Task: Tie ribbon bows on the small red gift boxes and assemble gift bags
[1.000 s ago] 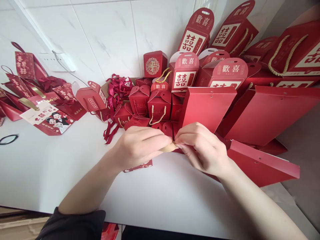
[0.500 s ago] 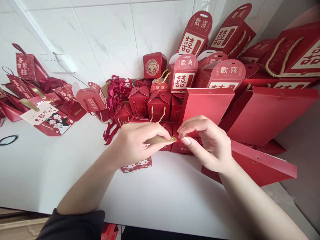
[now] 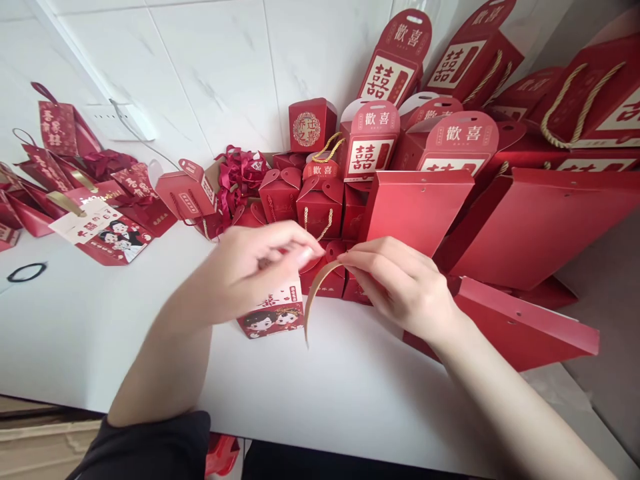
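A thin gold strip (image 3: 312,297) hangs in a curve from the fingertips of my right hand (image 3: 400,280), which pinches its upper end. Just to the left, my left hand (image 3: 245,273) has its thumb and forefinger pressed together, apart from the strip. Whatever lies between those fingers, if anything, is too small to make out. Beneath the left hand stands a small red and white box (image 3: 273,320) printed with two cartoon faces, its upper part partly covered by the hand.
Red gift boxes (image 3: 320,207) with rope handles crowd the back. Large red boxes (image 3: 520,320) stand to the right. Left are more boxes, one with a gold handle (image 3: 117,233), and a black loop (image 3: 27,272). Dark red ribbons (image 3: 243,170) lie in a heap near the tiled wall.
The gold strip has passed from my left hand to my right, now hanging downward. My left hand has drawn back leftward, and more of the cartoon box shows.
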A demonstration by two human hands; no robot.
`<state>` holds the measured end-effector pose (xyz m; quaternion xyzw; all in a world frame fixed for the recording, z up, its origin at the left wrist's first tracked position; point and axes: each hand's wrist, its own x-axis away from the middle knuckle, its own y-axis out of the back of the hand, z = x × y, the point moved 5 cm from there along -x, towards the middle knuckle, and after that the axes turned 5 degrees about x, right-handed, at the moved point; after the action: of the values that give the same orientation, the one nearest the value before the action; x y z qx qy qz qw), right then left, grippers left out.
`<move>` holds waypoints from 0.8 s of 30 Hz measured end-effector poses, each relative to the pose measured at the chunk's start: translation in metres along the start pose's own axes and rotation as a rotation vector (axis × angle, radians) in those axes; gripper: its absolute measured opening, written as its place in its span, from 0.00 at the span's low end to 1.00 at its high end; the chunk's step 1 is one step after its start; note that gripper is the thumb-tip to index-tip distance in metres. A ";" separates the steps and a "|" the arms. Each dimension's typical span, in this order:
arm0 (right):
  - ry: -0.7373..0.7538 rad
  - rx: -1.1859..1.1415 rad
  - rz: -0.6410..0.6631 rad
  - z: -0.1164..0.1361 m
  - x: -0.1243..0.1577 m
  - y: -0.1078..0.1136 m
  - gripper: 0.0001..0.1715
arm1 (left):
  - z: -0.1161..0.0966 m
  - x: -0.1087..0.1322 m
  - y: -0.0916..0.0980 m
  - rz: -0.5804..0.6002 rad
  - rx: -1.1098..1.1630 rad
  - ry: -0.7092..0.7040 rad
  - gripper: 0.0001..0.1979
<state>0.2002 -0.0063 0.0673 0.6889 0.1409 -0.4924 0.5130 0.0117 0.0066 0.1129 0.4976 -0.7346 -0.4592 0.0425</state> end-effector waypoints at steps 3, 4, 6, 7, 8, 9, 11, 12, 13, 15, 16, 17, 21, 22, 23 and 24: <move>0.008 -0.052 0.024 -0.004 -0.001 0.002 0.14 | 0.018 0.004 0.029 -0.018 -0.168 0.022 0.10; 0.001 -0.081 0.029 -0.006 -0.002 0.003 0.14 | 0.028 0.006 0.034 0.057 -0.219 0.042 0.13; -0.024 -0.153 0.027 -0.007 -0.003 0.003 0.12 | 0.048 0.012 0.036 0.267 -0.253 0.121 0.19; -0.037 -0.192 0.024 -0.007 -0.003 0.003 0.11 | 0.058 0.017 0.035 0.369 -0.234 0.185 0.21; -0.050 -0.230 0.025 -0.007 -0.004 0.002 0.11 | 0.066 0.021 0.033 0.449 -0.198 0.250 0.21; -0.061 -0.267 0.029 -0.006 -0.004 0.000 0.10 | 0.071 0.026 0.030 0.501 -0.158 0.308 0.20; -0.081 -0.334 0.047 -0.005 -0.003 -0.005 0.10 | 0.077 0.032 0.024 0.516 -0.101 0.367 0.17; -0.091 -0.363 0.060 -0.005 -0.002 -0.008 0.10 | 0.078 0.034 0.022 0.492 -0.095 0.367 0.14; -0.102 -0.385 0.079 -0.004 -0.001 -0.011 0.09 | 0.079 0.035 0.020 0.456 -0.103 0.350 0.13; -0.119 -0.414 0.118 -0.004 0.001 -0.017 0.09 | 0.079 0.037 0.014 0.406 -0.126 0.296 0.11; -0.128 -0.430 0.134 -0.003 0.002 -0.021 0.08 | 0.079 0.038 0.010 0.396 -0.124 0.254 0.12; -0.139 -0.451 0.148 -0.002 0.003 -0.024 0.08 | 0.079 0.038 0.006 0.392 -0.117 0.206 0.14; -0.192 -0.599 0.256 0.003 0.005 -0.036 0.07 | 0.072 0.038 -0.006 0.312 -0.138 0.009 0.16; -0.199 -0.635 0.292 0.005 0.006 -0.039 0.07 | 0.070 0.037 -0.008 0.276 -0.147 -0.024 0.15; -0.200 -0.663 0.321 0.006 0.006 -0.040 0.07 | 0.068 0.036 -0.010 0.245 -0.143 -0.047 0.14; -0.197 -0.683 0.338 0.007 0.005 -0.041 0.07 | 0.067 0.036 -0.012 0.223 -0.119 -0.066 0.14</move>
<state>0.1701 0.0036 0.0397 0.4417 0.1314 -0.3894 0.7975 -0.0329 0.0204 0.0512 0.3940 -0.7578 -0.5106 0.0984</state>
